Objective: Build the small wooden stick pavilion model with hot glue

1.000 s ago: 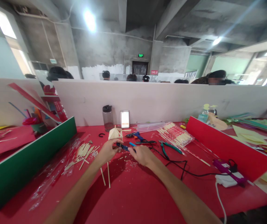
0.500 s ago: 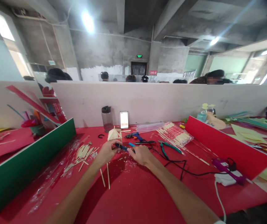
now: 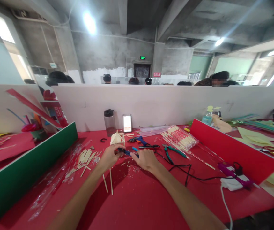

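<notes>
Over the middle of the red table, my right hand point(image 3: 146, 159) is closed round the blue handles of a dark tool point(image 3: 127, 152) that looks like pliers. My left hand point(image 3: 111, 155) pinches at the tool's black head; whatever lies between its fingertips is too small to make out. Just behind the left hand stands a small model of wooden sticks point(image 3: 117, 138) with a slatted, roof-like top. Two long sticks point(image 3: 111, 182) lie below the left wrist. Small pale scraps point(image 3: 129, 167) are scattered under the hands.
Loose sticks point(image 3: 85, 157) lie at left, beside a green divider point(image 3: 38, 163). Behind are a bottle point(image 3: 109, 123), a phone point(image 3: 127, 123) and a blue glue gun point(image 3: 140, 140). Green-handled pliers point(image 3: 175, 151), bagged sticks point(image 3: 180, 137), black cable point(image 3: 199, 177) and a red divider point(image 3: 232, 150) stretch rightward.
</notes>
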The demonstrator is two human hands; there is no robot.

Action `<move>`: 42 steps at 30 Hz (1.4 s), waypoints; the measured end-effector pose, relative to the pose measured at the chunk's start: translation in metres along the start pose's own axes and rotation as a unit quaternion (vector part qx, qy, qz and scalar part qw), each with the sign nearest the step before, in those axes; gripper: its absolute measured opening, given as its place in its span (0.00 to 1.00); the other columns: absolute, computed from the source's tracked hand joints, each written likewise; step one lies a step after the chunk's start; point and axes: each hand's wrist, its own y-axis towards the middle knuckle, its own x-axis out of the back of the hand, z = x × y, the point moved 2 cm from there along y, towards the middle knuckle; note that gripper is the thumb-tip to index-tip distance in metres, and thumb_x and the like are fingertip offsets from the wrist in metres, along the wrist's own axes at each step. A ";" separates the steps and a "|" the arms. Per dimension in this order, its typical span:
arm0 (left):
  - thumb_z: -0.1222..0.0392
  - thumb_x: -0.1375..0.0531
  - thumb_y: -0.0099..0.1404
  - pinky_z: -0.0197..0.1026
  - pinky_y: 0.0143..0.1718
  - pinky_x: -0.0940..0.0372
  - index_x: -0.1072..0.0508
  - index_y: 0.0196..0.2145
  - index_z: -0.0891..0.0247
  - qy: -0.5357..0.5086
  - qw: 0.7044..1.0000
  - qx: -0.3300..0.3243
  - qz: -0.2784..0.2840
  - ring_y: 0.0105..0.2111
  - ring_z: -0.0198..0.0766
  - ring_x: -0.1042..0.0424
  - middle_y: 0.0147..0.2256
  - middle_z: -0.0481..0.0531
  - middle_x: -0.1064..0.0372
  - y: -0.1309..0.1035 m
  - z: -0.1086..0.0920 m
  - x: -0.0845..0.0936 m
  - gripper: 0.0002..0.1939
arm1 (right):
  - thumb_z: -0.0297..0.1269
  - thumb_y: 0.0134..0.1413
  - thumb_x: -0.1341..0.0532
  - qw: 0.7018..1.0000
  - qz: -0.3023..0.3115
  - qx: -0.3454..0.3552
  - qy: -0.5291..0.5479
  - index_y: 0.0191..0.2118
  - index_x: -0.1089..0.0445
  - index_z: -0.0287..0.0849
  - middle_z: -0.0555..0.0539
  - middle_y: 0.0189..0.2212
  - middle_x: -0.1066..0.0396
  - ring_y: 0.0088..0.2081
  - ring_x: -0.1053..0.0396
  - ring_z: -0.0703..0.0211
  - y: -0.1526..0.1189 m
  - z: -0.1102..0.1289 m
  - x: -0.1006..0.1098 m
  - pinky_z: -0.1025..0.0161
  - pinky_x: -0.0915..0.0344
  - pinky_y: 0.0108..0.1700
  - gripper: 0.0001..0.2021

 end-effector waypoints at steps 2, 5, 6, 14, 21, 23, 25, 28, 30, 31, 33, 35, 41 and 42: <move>0.63 0.42 0.55 0.41 0.40 0.29 0.23 0.38 0.61 0.000 1.000 0.000 -0.002 0.33 0.38 0.25 0.37 0.52 0.23 0.000 -0.001 0.000 0.13 | 0.57 0.66 0.60 1.000 -0.003 0.017 0.003 0.33 0.23 0.39 0.35 0.32 0.22 0.37 0.25 0.47 0.001 0.000 0.000 0.58 0.39 0.44 0.35; 0.65 0.43 0.55 0.40 0.39 0.29 0.23 0.38 0.61 0.005 1.000 -0.001 -0.004 0.33 0.39 0.25 0.36 0.51 0.23 0.000 -0.001 0.000 0.13 | 0.57 0.67 0.60 1.000 -0.004 0.025 0.007 0.32 0.23 0.39 0.36 0.31 0.22 0.37 0.25 0.49 0.002 -0.001 -0.002 0.59 0.40 0.44 0.34; 0.65 0.43 0.55 0.40 0.39 0.29 0.23 0.38 0.61 0.008 1.000 0.000 -0.004 0.33 0.39 0.25 0.36 0.51 0.23 0.001 -0.001 0.000 0.13 | 0.57 0.67 0.59 1.000 -0.004 0.023 0.007 0.32 0.23 0.39 0.36 0.31 0.22 0.37 0.25 0.49 0.003 -0.001 -0.003 0.60 0.40 0.43 0.34; 0.65 0.42 0.56 0.40 0.39 0.29 0.23 0.38 0.61 0.014 1.000 -0.011 0.000 0.33 0.39 0.24 0.37 0.52 0.23 0.000 -0.002 0.001 0.13 | 0.58 0.66 0.59 1.000 -0.002 0.012 -0.002 0.33 0.23 0.40 0.37 0.31 0.22 0.36 0.24 0.50 0.005 -0.003 -0.007 0.62 0.39 0.39 0.34; 0.57 0.38 0.56 0.43 0.40 0.28 0.23 0.38 0.61 -0.031 0.999 0.035 0.010 0.33 0.40 0.23 0.38 0.54 0.22 0.000 -0.009 0.001 0.12 | 0.62 0.64 0.63 0.999 0.041 -0.010 0.000 0.35 0.22 0.38 0.34 0.34 0.22 0.39 0.24 0.46 0.002 -0.007 0.003 0.59 0.35 0.43 0.40; 0.55 0.37 0.56 0.44 0.39 0.28 0.23 0.39 0.62 -0.060 0.996 0.061 0.019 0.33 0.42 0.23 0.37 0.55 0.22 0.000 -0.007 0.003 0.14 | 0.64 0.63 0.64 0.997 0.078 -0.003 0.000 0.35 0.22 0.38 0.34 0.35 0.22 0.40 0.24 0.43 -0.003 -0.012 0.008 0.56 0.34 0.43 0.41; 0.53 0.36 0.56 0.45 0.40 0.28 0.24 0.40 0.63 -0.078 0.994 0.076 0.019 0.35 0.44 0.22 0.36 0.55 0.22 0.000 -0.005 0.006 0.16 | 0.66 0.61 0.63 0.992 0.125 0.004 -0.009 0.36 0.21 0.37 0.32 0.36 0.22 0.41 0.24 0.40 -0.009 -0.017 0.012 0.54 0.34 0.44 0.42; 0.53 0.37 0.57 0.45 0.40 0.29 0.24 0.39 0.64 -0.074 0.994 0.082 0.026 0.36 0.44 0.22 0.36 0.56 0.22 0.000 -0.002 0.009 0.15 | 0.68 0.59 0.60 0.984 0.176 -0.010 -0.024 0.39 0.21 0.35 0.30 0.39 0.23 0.43 0.25 0.36 -0.017 -0.022 0.016 0.49 0.35 0.46 0.42; 0.53 0.38 0.57 0.44 0.40 0.29 0.24 0.37 0.63 -0.047 0.994 0.080 0.054 0.36 0.44 0.22 0.37 0.56 0.22 0.000 0.001 0.007 0.13 | 0.67 0.58 0.58 0.983 0.176 -0.035 -0.025 0.43 0.23 0.34 0.29 0.41 0.24 0.45 0.26 0.35 -0.019 -0.022 0.016 0.47 0.35 0.48 0.41; 0.54 0.39 0.58 0.44 0.40 0.30 0.23 0.36 0.63 -0.027 0.994 0.076 0.068 0.36 0.44 0.23 0.37 0.56 0.22 0.000 0.002 0.005 0.12 | 0.66 0.59 0.57 0.985 0.165 -0.050 -0.025 0.46 0.24 0.33 0.28 0.43 0.24 0.46 0.27 0.35 -0.020 -0.020 0.015 0.47 0.36 0.48 0.40; 0.55 0.40 0.58 0.44 0.42 0.31 0.22 0.35 0.63 0.013 0.994 0.066 0.085 0.37 0.44 0.23 0.36 0.56 0.22 -0.001 0.006 0.001 0.10 | 0.64 0.58 0.53 0.987 0.133 -0.081 -0.030 0.51 0.27 0.32 0.28 0.45 0.26 0.48 0.28 0.35 -0.021 -0.016 0.011 0.48 0.36 0.48 0.38; 0.58 0.41 0.59 0.45 0.43 0.32 0.22 0.34 0.63 0.040 0.994 0.058 0.087 0.38 0.44 0.24 0.36 0.56 0.22 -0.002 0.008 -0.002 0.09 | 0.63 0.56 0.49 0.989 0.105 -0.100 -0.039 0.54 0.30 0.30 0.26 0.48 0.28 0.50 0.30 0.34 -0.022 -0.010 0.006 0.48 0.36 0.49 0.38; 0.58 0.41 0.60 0.43 0.40 0.33 0.25 0.32 0.63 -0.011 0.996 0.021 0.082 0.35 0.41 0.26 0.33 0.54 0.25 -0.002 -0.001 -0.002 0.07 | 0.55 0.49 0.37 0.994 0.065 -0.086 -0.028 0.52 0.30 0.32 0.26 0.48 0.31 0.51 0.34 0.33 -0.023 0.001 -0.006 0.47 0.36 0.48 0.33; 0.57 0.40 0.60 0.43 0.40 0.33 0.27 0.32 0.62 -0.037 0.996 0.013 0.077 0.34 0.40 0.26 0.32 0.53 0.25 -0.002 -0.004 -0.002 0.07 | 0.54 0.49 0.36 0.996 0.049 -0.075 -0.015 0.52 0.30 0.34 0.27 0.48 0.31 0.51 0.35 0.33 -0.022 0.002 -0.007 0.47 0.36 0.48 0.31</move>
